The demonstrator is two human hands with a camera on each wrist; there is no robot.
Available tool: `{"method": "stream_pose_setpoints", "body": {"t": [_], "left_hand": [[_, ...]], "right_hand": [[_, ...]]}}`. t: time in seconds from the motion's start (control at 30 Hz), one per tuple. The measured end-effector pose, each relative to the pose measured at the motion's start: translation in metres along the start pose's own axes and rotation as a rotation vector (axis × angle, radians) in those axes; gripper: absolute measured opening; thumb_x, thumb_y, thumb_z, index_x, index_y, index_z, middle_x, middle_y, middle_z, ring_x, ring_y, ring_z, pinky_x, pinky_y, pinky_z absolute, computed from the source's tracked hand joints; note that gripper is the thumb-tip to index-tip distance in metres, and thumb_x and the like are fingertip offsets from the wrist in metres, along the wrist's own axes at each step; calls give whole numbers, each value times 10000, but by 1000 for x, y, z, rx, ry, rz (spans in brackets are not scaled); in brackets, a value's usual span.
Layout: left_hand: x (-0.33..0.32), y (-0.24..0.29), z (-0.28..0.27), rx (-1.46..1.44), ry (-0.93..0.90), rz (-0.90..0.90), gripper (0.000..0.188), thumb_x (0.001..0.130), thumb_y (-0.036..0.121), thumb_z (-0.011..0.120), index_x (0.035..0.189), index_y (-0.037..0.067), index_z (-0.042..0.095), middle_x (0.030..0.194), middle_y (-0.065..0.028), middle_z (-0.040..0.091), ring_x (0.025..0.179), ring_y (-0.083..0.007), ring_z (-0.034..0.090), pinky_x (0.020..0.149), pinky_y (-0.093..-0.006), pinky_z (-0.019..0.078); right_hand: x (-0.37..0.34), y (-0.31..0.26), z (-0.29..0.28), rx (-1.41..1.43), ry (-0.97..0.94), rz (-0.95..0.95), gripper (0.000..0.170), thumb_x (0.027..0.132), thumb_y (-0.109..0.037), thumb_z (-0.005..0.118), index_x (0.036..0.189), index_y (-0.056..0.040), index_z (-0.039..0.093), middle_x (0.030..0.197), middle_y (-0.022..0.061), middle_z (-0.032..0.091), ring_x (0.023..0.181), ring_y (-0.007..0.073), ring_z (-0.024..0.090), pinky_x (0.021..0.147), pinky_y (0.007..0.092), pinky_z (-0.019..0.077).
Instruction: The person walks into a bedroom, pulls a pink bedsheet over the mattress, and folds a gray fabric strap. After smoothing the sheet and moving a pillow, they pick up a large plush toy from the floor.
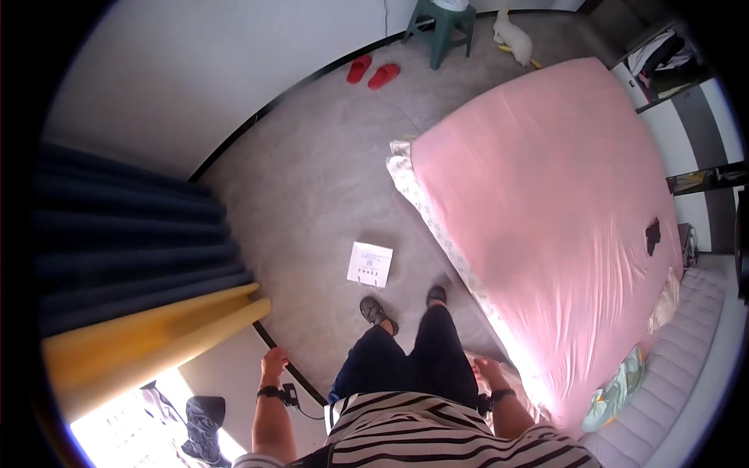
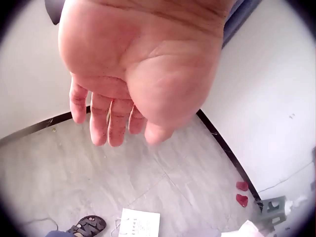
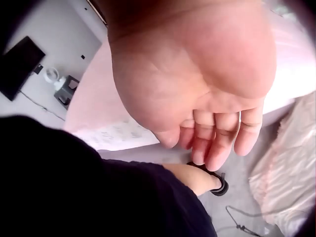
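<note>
My left hand (image 1: 273,365) hangs at my side near the wall and the yellow curtain (image 1: 156,335), its fingers loosely bent around nothing. In the left wrist view the palm of the left hand (image 2: 143,64) faces the camera, with bare floor behind the fingertips. My right hand (image 1: 490,373) hangs beside the bed's near edge; the right wrist view shows this right hand (image 3: 197,64) with relaxed fingers and nothing in them. A white paper bag (image 1: 370,265) with printing and cord handles lies on the floor just ahead of my feet, apart from both hands.
The pink-covered bed (image 1: 538,195) fills the right side. Red slippers (image 1: 383,76) and a green stool (image 1: 445,30) stand by the far wall, with a white plush toy (image 1: 512,39) nearby. Dark blue curtains (image 1: 133,234) hang at left. A cable (image 3: 247,215) trails on the floor.
</note>
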State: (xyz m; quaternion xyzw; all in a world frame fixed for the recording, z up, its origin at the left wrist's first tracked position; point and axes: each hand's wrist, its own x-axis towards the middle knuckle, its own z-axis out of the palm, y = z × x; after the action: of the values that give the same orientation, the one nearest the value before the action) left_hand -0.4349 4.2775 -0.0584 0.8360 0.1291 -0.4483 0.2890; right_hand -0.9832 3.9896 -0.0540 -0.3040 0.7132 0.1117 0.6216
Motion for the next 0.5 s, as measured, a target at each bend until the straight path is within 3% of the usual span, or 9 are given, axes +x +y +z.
{"method": "stream_pose_setpoints", "body": {"t": [0.07,0.13,0.23,0.27,0.3,0.37,0.4,0.47,0.5], "left_hand": [[-7,12,-8,-43,53,-80,159,782,258,550,880,146,606,701,34,581,585,-92,558,460,-258,382],[-13,21,-8,-128,25,-53,105,789,217,539,824,151,613,662,34,576,586,-92,573,462,-256,412],[-1,27,-3,-183,-69,-92,128,803,197,525,852,96,585,695,-15,593,564,-119,574,456,-249,432],[0,34,-6,7,-248,69,159,824,191,482,906,91,574,741,-38,601,585,-146,572,481,-271,445],[5,37,-2,-203,-151,-146,190,840,195,445,943,87,561,778,-57,598,624,-168,575,510,-302,458],[20,48,-1,-229,-160,-164,154,835,211,487,917,113,573,746,-39,577,623,-155,578,479,-268,426],[20,71,-3,-129,-138,-367,151,822,259,522,891,137,580,751,-22,582,613,-144,576,445,-253,404],[32,92,-20,93,-367,-180,228,745,359,589,756,137,535,664,-1,516,606,-161,559,458,-317,413],[38,122,-22,205,-391,-124,228,754,358,581,780,137,533,678,-5,522,620,-166,560,469,-324,417]], "right_hand": [[6,-49,11,-36,64,-25,233,830,-247,528,953,-52,558,803,66,613,692,165,609,569,298,482],[28,-81,15,-112,61,-138,241,821,-263,525,954,-65,558,812,59,622,708,171,618,586,309,477],[25,-157,39,-144,82,-83,268,802,-306,534,939,-77,556,800,46,624,693,161,614,580,312,468],[32,-176,44,-181,85,-80,272,798,-313,536,936,-80,555,799,43,625,692,157,613,578,309,466],[39,-196,52,-185,71,-102,257,799,-313,533,914,-85,562,778,33,624,677,145,609,568,296,463],[58,-241,71,-242,59,-103,266,789,-295,538,861,-44,591,720,62,636,630,163,621,549,304,486],[68,-266,80,-270,53,-106,275,783,-286,541,835,-24,605,691,76,641,606,171,627,540,308,497],[94,-317,97,-372,15,-116,285,779,-313,532,751,-44,621,647,69,635,587,171,621,561,308,496],[103,-343,104,-364,17,-127,284,780,-311,530,752,-44,623,648,66,636,584,177,619,561,306,496]]}}
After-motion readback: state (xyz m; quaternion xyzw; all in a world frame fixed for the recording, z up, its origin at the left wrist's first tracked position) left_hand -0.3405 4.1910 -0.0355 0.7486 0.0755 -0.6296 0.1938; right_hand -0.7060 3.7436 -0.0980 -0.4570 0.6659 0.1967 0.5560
